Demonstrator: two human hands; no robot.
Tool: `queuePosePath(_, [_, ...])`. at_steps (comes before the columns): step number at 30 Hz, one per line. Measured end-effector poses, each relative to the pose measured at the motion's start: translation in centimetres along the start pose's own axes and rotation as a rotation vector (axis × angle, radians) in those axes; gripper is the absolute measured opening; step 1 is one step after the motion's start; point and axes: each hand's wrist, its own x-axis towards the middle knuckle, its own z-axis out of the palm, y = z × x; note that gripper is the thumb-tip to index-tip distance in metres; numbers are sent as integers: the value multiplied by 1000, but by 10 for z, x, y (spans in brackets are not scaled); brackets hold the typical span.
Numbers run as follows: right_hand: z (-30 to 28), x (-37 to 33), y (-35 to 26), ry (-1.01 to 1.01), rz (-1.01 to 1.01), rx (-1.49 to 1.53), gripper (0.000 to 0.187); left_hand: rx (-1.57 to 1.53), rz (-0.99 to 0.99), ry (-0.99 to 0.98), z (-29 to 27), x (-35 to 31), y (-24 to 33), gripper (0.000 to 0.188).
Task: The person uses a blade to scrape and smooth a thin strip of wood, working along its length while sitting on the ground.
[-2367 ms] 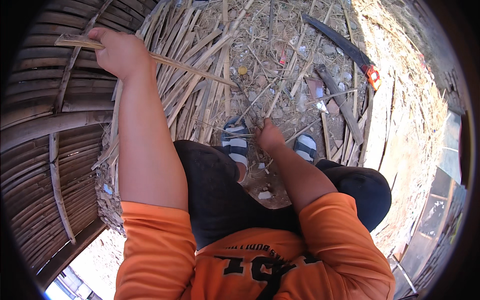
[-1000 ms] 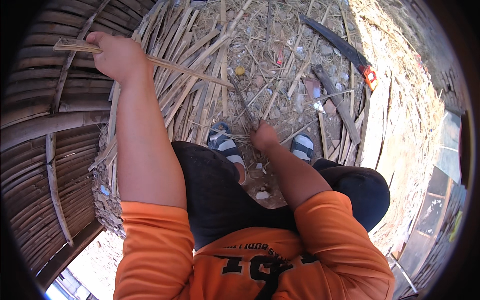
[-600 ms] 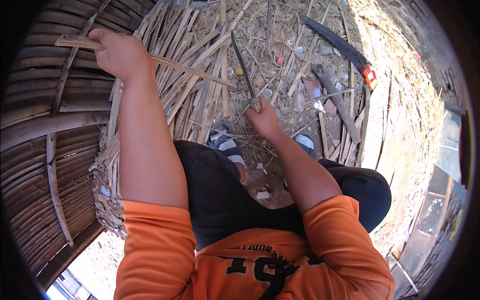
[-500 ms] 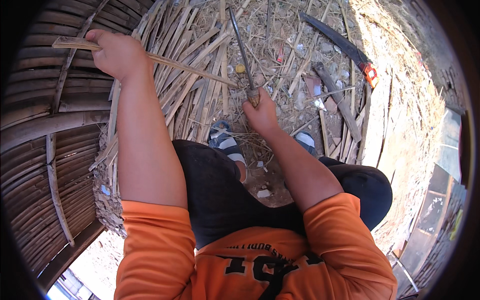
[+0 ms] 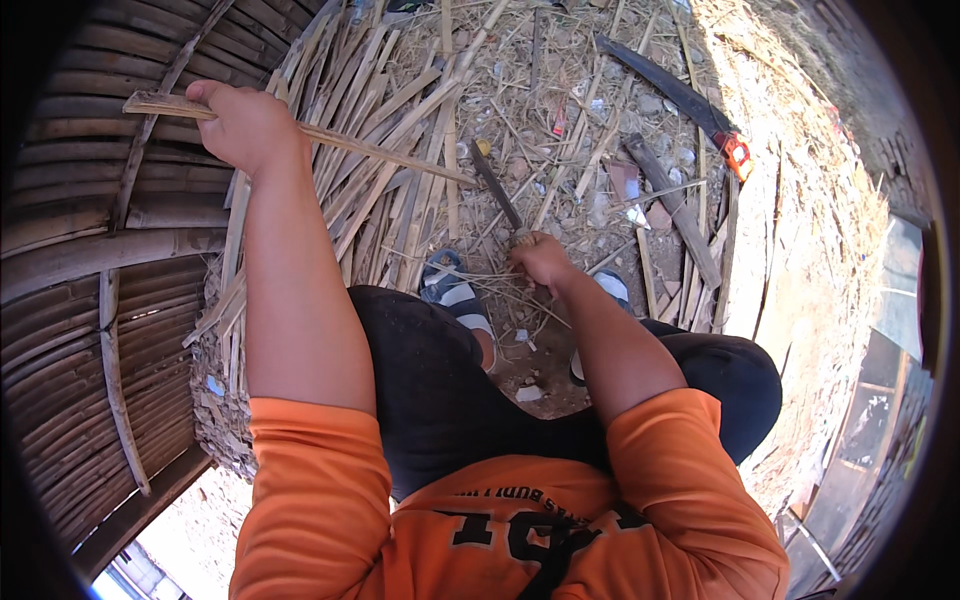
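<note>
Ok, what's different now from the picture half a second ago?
The right hand has come back, lower in the picture, bringing the knife with it. The knife's tip was well past the small yellow disc; now it's close by it. Nothing was grabbed or let go: the left hand still holds the wooden stick, and the orange-handled saw hasn't moved.

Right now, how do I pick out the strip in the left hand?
Find the slatted wall along the picture's left side, then the left hand at its upper right edge. The pale strip runs through that hand, sloping down to the right. Unlike the similar strips piled on the ground, it is gripped and crosses over them in view.
</note>
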Motion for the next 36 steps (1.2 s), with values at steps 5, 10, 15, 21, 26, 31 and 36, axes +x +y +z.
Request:
queuePosePath(5, [31,-31,-71,432,-548,-196,39,27,-6,25,3,-6,2,72])
queuePosePath(10, [32,-35,-10,370,-213,-627,43,34,-6,30,3,-4,0,78])
queuePosePath(15, [29,-10,29,265,-84,-718,40,65,1,39,0,-1,-2,76])
queuePosePath(21, [0,-7,-6,-25,64,17,41,14,-14,9,1,-8,5,76])
queuePosePath(26, [29,-32,-77,385,-630,-247,46,42,27,20,2,-4,0,74])
queuePosePath(31, [33,-48,-32,362,-271,-593,47,102,-11,33,2,-10,5,75])
queuePosePath(36, [24,-2,37,389,-199,-783,34,124,-19,58,-4,-5,2,76])
